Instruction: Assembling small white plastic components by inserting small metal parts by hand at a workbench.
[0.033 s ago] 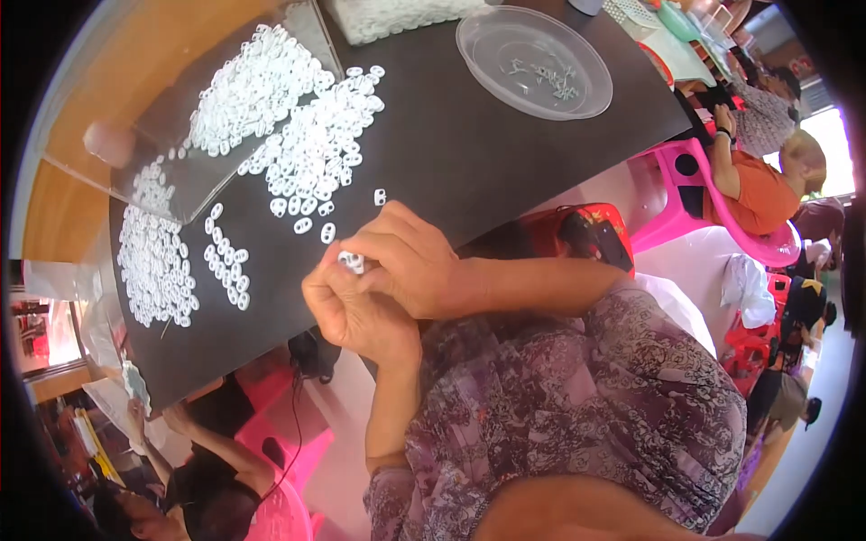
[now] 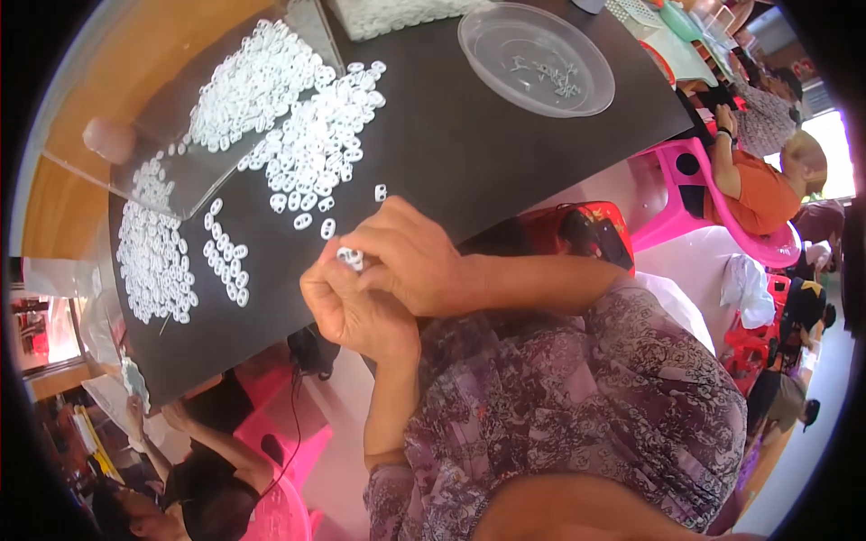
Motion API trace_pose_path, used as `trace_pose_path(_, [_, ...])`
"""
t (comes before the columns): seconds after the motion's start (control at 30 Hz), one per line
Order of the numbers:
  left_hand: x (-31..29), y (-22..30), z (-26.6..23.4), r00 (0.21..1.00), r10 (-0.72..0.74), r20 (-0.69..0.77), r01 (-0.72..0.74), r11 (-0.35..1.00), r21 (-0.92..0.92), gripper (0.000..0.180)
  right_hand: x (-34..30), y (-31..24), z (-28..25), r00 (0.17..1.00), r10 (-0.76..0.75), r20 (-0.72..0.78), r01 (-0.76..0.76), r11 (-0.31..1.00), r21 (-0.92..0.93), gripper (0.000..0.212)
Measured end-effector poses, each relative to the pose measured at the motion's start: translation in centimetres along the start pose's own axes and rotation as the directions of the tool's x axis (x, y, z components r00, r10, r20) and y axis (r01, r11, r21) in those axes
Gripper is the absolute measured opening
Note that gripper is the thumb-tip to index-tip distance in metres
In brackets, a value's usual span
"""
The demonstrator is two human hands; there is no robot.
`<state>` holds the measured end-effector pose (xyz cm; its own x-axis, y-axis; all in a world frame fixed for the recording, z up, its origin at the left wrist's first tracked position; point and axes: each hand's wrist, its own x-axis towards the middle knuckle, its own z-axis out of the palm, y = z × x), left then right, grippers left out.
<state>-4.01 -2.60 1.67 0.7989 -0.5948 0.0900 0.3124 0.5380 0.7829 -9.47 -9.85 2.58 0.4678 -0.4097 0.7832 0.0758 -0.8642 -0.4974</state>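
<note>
A small white oval plastic piece with two dark holes [image 2: 350, 259] is pinched between the fingers of my two hands, just past the table's near edge. My left hand [image 2: 350, 311] grips it from below and to the left. My right hand [image 2: 410, 257] closes on it from the right, its fingers against the left hand's. Whether anything smaller is in the fingers is hidden. A single white piece [image 2: 381, 192] lies just beyond my hands, and another one [image 2: 328, 228] lies to their left.
A loose heap of white pieces [image 2: 316, 144] fills the table's left middle, beside a clear panel [image 2: 203, 194]. Short rows [image 2: 225, 257] and another heap [image 2: 155, 270] lie further left. A clear round dish [image 2: 492, 77] holds small grey parts. A person [image 2: 207, 487] sits at lower left.
</note>
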Motion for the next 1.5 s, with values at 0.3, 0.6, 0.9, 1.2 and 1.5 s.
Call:
trace_pose_path(0.3, [0.2,-0.2,-0.6,0.993,0.111,0.028,-0.113,0.987,0.112,0.017,0.1,1.1,-0.1,0.997,-0.069,-0.020,0.070,0.997,0.026,0.022])
trace_pose_path(0.6, [-0.1,-0.9,-0.3,0.983,0.175,0.046,-0.180,0.972,0.148,0.018,-0.6,1.5,0.5,0.995,-0.088,-0.056,0.091,0.995,0.039,0.017])
trace_pose_path(0.9, [0.6,-1.1,0.7,0.964,0.265,-0.007,-0.240,0.885,0.399,0.019,0.0,1.8,0.7,0.989,-0.117,-0.087,0.118,0.993,0.010,0.027])
trace_pose_path(1.2, [1.0,0.9,1.3,0.991,0.112,0.076,-0.133,0.917,0.376,0.030,1.7,1.7,-2.0,0.990,-0.007,0.139,0.012,0.999,-0.042,0.010])
trace_pose_path(1.5, [2.7,0.6,-1.1,0.993,0.050,0.105,-0.103,0.797,0.595,0.015,13.7,11.0,-11.1,0.943,-0.328,0.057,0.296,0.749,-0.592,0.012])
